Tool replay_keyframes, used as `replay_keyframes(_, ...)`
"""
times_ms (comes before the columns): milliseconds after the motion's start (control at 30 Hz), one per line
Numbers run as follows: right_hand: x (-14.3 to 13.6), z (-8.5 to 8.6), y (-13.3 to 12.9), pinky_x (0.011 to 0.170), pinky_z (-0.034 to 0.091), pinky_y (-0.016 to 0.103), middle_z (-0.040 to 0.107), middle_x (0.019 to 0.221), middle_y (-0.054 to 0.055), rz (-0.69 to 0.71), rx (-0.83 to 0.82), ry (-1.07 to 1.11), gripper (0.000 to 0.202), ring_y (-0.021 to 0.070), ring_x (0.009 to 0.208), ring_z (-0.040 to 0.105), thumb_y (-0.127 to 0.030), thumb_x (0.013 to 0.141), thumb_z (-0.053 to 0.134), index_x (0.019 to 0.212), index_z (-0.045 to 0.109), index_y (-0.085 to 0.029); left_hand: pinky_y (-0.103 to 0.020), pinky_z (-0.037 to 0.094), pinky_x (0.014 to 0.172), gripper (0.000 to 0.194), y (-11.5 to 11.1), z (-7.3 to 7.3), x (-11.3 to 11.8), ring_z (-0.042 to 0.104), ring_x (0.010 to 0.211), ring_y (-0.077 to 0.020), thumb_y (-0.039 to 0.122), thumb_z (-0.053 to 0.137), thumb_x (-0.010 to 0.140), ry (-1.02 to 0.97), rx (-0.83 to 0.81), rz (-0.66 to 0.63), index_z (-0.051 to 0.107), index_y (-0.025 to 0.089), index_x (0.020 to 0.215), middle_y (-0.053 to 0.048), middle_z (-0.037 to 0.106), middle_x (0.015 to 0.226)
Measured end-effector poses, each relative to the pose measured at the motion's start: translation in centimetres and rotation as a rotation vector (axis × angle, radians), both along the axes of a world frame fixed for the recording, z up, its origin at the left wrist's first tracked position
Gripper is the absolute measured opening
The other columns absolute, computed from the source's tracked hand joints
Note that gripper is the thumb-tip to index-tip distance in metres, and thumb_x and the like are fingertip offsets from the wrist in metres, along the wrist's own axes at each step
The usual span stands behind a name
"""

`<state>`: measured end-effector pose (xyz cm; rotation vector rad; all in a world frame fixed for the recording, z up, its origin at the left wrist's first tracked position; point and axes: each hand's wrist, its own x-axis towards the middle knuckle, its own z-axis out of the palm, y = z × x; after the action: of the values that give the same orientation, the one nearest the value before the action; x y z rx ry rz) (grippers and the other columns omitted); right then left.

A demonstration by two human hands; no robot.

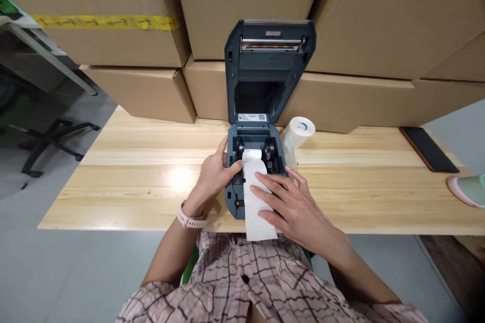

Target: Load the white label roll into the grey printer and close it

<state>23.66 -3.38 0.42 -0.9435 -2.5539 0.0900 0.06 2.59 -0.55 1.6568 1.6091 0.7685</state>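
Your pale wooden table (159,161) backs onto stacked cardboard boxes (250,5), one crossed by yellow tape (109,21). The printer (252,128) sits at the table's front edge, lid raised, a white roll (301,131) just beside it. Your right hand (293,202) lies with fingers spread over the paper strip (259,227). Your left hand (216,171) holds thumb and forefinger apart at the printer's side; whether it grips, I cannot tell. Far right are a phone (429,149) and a cup (468,191); left, a chair base (56,144) stands on grey floor (94,272).
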Motion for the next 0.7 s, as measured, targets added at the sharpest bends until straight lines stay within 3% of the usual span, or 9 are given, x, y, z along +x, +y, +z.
replay_keyframes(133, -0.5, -0.3, -0.6, 0.118, 0.032, 0.054, 0.069, 0.143, 0.008, -0.009, 0.062, 0.084, 0.033, 0.0268, 0.126, 0.061, -0.043, 0.108, 0.051, 0.128, 0.066, -0.022, -0.028, 0.035, 0.061, 0.081, 0.0, 0.2, 0.0, 0.05, 0.061, -0.0159, 0.043, 0.063, 0.088, -0.008, -0.018, -0.002, 0.037, 0.021, 0.162, 0.006, 0.055, 0.066)
replay_keyframes(300, -1.2, -0.6, -2.0, 0.113, 0.038, 0.045, 0.079, 0.12, 0.005, -0.045, 0.124, 0.242, 0.016, 0.0205, 0.105, 0.068, -0.024, 0.103, 0.061, 0.116, 0.07, -0.019, -0.029, 0.036, 0.061, 0.084, 0.0, 0.3, 0.0, 0.051, 0.061, -0.0164, 0.045, 0.062, 0.088, -0.005, -0.039, 0.001, 0.034, 0.019, 0.163, 0.006, 0.055, 0.066)
replay_keyframes(533, -0.9, -0.7, -2.2, 0.12, 0.033, 0.046, 0.079, 0.123, 0.004, -0.035, 0.079, 0.28, 0.016, 0.0181, 0.107, 0.07, -0.022, 0.104, 0.061, 0.116, 0.07, -0.02, -0.028, 0.037, 0.062, 0.081, 0.1, 0.2, -0.1, 0.054, 0.061, -0.0167, 0.045, 0.063, 0.087, 0.0, -0.03, -0.004, 0.039, 0.02, 0.16, 0.005, 0.059, 0.067)
replay_keyframes(700, -0.6, -0.7, -2.2, 0.118, 0.038, 0.048, 0.079, 0.125, 0.003, -0.049, 0.026, 0.285, 0.018, 0.0189, 0.109, 0.07, -0.024, 0.102, 0.062, 0.118, 0.07, -0.024, -0.028, 0.037, 0.061, 0.08, 0.1, 0.0, -0.1, 0.053, 0.06, -0.016, 0.045, 0.063, 0.087, -0.01, -0.022, -0.003, 0.04, 0.021, 0.16, 0.005, 0.058, 0.067)
